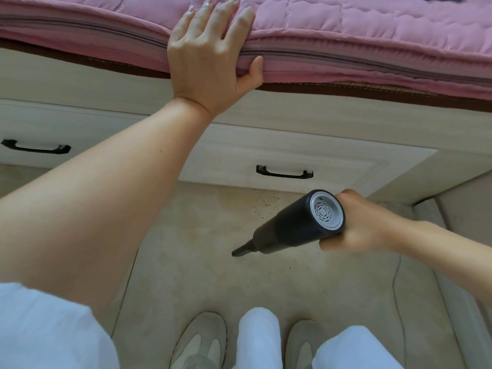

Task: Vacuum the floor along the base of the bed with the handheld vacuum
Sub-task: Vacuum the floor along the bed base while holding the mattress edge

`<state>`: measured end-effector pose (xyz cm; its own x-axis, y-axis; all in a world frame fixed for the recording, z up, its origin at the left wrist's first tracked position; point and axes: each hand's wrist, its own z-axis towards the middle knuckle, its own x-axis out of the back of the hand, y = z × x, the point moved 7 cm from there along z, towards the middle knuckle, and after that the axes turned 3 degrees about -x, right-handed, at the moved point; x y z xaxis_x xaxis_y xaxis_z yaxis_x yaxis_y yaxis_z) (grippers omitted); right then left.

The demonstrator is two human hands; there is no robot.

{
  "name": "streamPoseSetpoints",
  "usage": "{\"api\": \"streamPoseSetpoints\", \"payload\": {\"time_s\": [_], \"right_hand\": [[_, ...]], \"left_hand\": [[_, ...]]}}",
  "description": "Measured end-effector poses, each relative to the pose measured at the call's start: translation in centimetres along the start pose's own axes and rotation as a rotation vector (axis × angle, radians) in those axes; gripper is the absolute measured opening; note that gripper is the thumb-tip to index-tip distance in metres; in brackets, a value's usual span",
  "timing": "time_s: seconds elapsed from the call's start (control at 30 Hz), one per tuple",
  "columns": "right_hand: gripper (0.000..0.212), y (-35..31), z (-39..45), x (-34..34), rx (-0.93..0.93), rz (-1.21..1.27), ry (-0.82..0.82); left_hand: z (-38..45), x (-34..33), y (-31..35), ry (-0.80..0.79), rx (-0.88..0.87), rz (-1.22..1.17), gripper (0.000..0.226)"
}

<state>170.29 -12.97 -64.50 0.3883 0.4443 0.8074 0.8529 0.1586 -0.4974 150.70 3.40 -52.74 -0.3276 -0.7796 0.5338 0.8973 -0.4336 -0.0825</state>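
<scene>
My right hand point(364, 222) grips the rear end of a dark handheld vacuum point(295, 225) with a grey vented cap. Its narrow nozzle point(241, 250) points down and left at the beige floor point(199, 262), a short way out from the bed base point(306, 153). Dark crumbs point(262, 202) lie scattered on the floor near the base, just beyond the vacuum. My left hand point(210, 57) rests on the edge of the pink quilted mattress point(372, 35), fingers straight on top and thumb against its side.
The bed base has two pale drawers with black handles point(284, 173), point(36, 147). The base's corner is at the right, with a thin cord point(396, 283) on the floor beside it. My shoes point(199, 339) and white trousers point(259, 339) are at the bottom.
</scene>
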Motion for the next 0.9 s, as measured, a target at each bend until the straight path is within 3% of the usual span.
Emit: {"api": "streamPoseSetpoints", "payload": {"time_s": [0.1,0.47,0.7,0.9], "right_hand": [[0.029,-0.3,-0.3,-0.1,0.003,0.019,-0.031],[0.026,-0.2,0.0,-0.4,-0.022,-0.019,-0.076],[0.021,-0.3,-0.3,-1.5,0.022,-0.049,-0.235],[0.022,0.3,-0.8,-0.7,0.040,-0.039,-0.154]], "left_hand": [[0.0,0.0,0.0,-0.007,0.001,-0.002,0.057],[0.0,0.2,0.0,-0.011,-0.002,-0.014,0.056],[0.0,0.0,0.0,-0.027,0.005,-0.011,0.057],[0.0,-0.1,-0.1,-0.037,0.007,-0.003,0.058]]}}
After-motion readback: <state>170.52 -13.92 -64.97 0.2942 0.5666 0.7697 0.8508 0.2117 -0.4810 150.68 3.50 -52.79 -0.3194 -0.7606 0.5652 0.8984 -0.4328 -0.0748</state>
